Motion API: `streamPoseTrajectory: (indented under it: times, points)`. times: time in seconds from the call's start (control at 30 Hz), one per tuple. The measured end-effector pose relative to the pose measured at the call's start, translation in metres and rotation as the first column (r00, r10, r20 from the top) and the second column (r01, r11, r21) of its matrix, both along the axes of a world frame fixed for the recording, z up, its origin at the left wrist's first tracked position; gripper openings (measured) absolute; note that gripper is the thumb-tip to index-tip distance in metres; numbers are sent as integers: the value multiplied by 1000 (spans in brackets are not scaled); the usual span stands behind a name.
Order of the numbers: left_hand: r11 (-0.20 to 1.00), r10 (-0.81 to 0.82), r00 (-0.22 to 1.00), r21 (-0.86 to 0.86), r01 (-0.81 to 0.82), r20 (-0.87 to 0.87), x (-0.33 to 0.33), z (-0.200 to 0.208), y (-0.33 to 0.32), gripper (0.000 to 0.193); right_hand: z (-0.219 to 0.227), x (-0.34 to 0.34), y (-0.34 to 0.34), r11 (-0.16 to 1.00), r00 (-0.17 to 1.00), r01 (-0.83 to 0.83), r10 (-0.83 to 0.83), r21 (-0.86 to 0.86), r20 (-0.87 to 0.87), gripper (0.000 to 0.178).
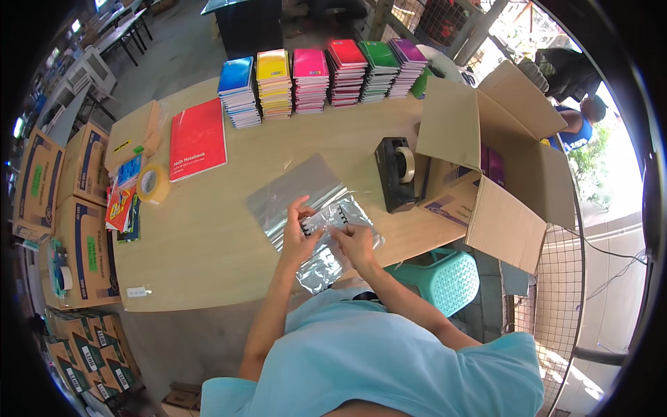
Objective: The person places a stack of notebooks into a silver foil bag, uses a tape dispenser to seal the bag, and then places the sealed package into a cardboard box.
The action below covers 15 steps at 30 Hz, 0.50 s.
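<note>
My left hand (300, 224) and my right hand (354, 240) both grip a small spiral notebook wrapped in a clear plastic bag (333, 221) near the front edge of the wooden table (208, 243). The notebook's black spiral shows between my fingers. Under my hands lies a stack of clear plastic bags (295, 187). Part of the bag hangs over the table edge toward my chest.
Stacks of coloured spiral notebooks (319, 76) line the far edge. A black tape dispenser (396, 172) and an open cardboard box (486, 160) stand at right. A red notebook (198, 137), a tape roll (152, 183) and a small box (133, 133) lie at left. A green stool (445, 278) stands below.
</note>
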<state>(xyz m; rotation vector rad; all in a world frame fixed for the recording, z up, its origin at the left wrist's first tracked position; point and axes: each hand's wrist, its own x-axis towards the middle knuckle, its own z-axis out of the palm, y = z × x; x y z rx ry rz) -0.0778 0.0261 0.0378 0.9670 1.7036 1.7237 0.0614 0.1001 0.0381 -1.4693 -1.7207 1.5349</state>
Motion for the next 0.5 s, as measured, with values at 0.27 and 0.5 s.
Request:
streamPoseTrajectory:
  times: [0.27, 0.5]
  points:
    - [982, -182, 911, -114, 150, -370, -20, 2, -4, 111, -82, 4, 28, 932, 957, -271, 234, 240, 174, 45]
    - [951, -291, 805, -252, 181, -518, -23, 15, -21, 53, -71, 37, 50, 739, 925, -94, -183, -667, -334, 44]
